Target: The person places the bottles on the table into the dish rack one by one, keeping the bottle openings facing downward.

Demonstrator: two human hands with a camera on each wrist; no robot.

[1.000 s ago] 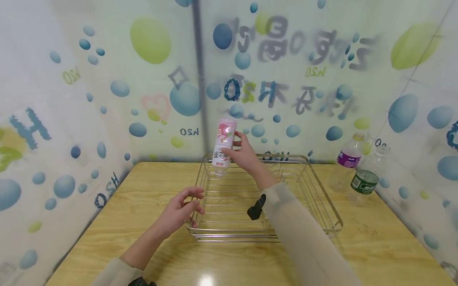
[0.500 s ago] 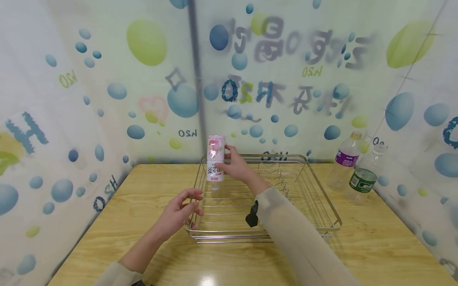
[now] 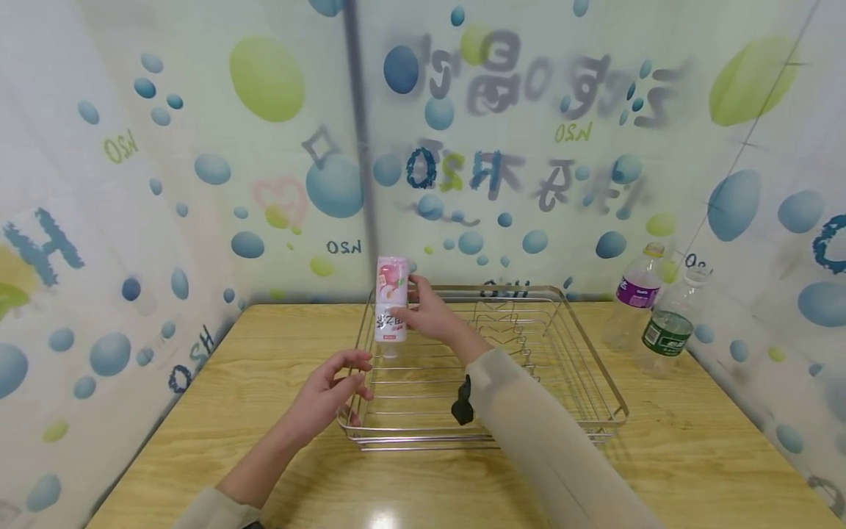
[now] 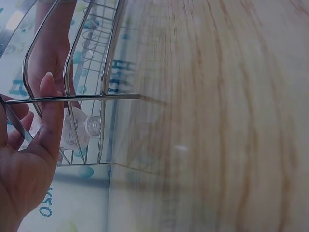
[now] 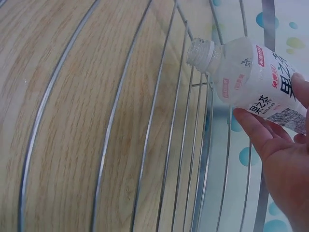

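My right hand [image 3: 426, 312] grips a pink and white plastic bottle [image 3: 391, 297] upside down over the rack's back left corner. Its capless neck points down in the head view, and the right wrist view shows the clear threaded mouth of the bottle [image 5: 241, 67] close to the wires. The metal wire dish rack [image 3: 436, 419] stands on the wooden table. At the rack's front left corner, my left hand [image 3: 324, 397] holds the rim with loosely curled fingers. In the left wrist view, a rack wire crosses in front of one of the fingers [image 4: 50, 116].
Two clear capless-looking bottles stand right of the rack: one with a purple label [image 3: 637, 292], one with a green label [image 3: 667, 334]. The wooden table [image 3: 218, 353] meets a bubble-patterned curtain [image 3: 284, 184] at the back and sides.
My right hand has lowered the bottle towards the rack and moved it slightly left, turning it from tilted to nearly vertical. The left hand stays at the rack's corner.
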